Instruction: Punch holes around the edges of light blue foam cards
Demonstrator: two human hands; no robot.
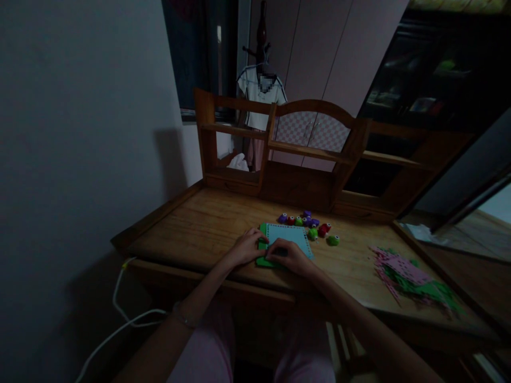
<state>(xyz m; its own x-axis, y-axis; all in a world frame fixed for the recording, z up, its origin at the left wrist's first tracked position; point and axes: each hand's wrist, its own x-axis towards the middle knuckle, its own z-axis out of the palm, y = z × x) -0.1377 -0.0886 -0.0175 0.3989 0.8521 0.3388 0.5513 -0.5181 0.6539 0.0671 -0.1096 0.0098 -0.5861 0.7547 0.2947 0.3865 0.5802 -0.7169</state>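
Observation:
A light blue sheet with a row of dark marks along its border lies over a green board near the desk's front edge. Over the board's left side rests my left hand, thumb and index finger apart, with green showing between them. My right hand is closed in a pinch at the sheet's lower left corner, close to my left thumb. What its fingertips hold is too small and dark to make out. Behind the sheet sit several small toys with big eyes, among them a red one, a green one and a purple one.
A loose pile of pink and green pieces lies on the desk's right side. Wooden shelving rises along the wooden desk's back edge. A white cable hangs at the front left, beside a wall.

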